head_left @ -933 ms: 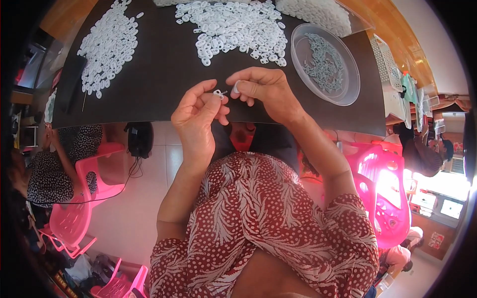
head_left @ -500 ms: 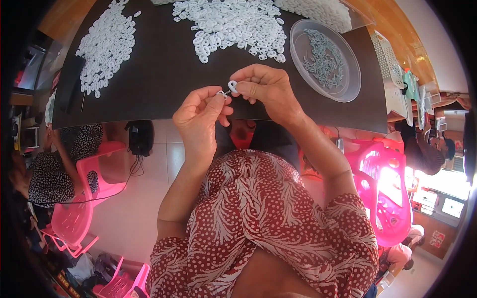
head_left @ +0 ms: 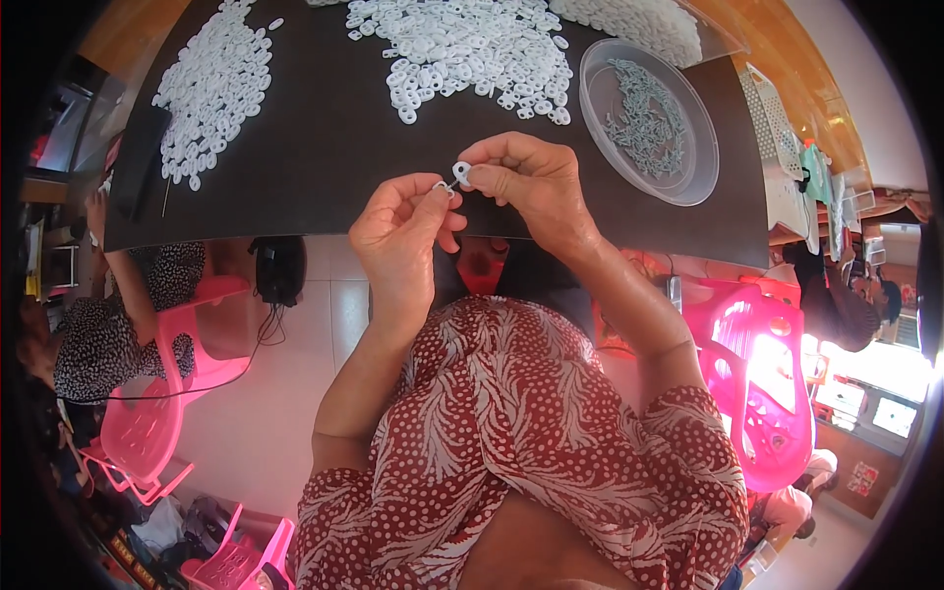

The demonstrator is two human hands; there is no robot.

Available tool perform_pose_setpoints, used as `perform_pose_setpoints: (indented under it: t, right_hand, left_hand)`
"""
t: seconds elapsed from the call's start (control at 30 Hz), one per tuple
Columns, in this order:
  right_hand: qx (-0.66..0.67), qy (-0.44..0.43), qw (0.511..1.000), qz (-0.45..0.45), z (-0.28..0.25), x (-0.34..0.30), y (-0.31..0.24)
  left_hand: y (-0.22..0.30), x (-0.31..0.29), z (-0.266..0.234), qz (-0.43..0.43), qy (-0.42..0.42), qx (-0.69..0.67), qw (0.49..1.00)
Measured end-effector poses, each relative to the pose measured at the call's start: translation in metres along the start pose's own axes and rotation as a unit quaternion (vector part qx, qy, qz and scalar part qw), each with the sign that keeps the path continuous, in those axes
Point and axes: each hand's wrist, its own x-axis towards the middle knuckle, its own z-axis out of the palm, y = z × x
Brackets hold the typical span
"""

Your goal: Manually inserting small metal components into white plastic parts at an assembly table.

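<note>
Above the table's near edge, my left hand point(head_left: 401, 224) pinches a small white plastic piece point(head_left: 442, 187) between thumb and forefinger. My right hand point(head_left: 539, 187) grips a white oval piece with holes point(head_left: 462, 171) just beside it. Between the two pieces runs a thin metal part, too small to make out fully. My fingers cover much of both pieces. Beyond my hands lies a large heap of similar white oval pieces point(head_left: 472, 59). A round clear plastic tub point(head_left: 701, 177) at the right holds many small grey screw-like parts point(head_left: 644, 118).
Another heap of white pieces point(head_left: 211, 98) lies at the table's left, beside a black object point(head_left: 152, 162). More white pieces point(head_left: 639, 25) fill a clear container at the far right. Pink chairs point(head_left: 147, 423) stand around; another person point(head_left: 128, 324) sits at the left.
Both hands stay close together in nearly the same pinch, the left having shifted slightly right. The person at the left has moved an arm.
</note>
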Motion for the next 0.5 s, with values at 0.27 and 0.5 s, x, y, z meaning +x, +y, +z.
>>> perform_pose_setpoints:
  t: [0.27,0.5]
  right_hand:
    - [0.006,0.004,1.000,0.001,0.0012,-0.0011,0.0009]
    - [-0.004,0.007,1.000,-0.001,0.0040,-0.0030,0.0035]
  left_hand:
    - [0.0008,-0.0010,0.0008,-0.004,0.005,0.012,1.000]
    - [0.0002,-0.0017,0.0007,-0.021,0.006,-0.006,1.000]
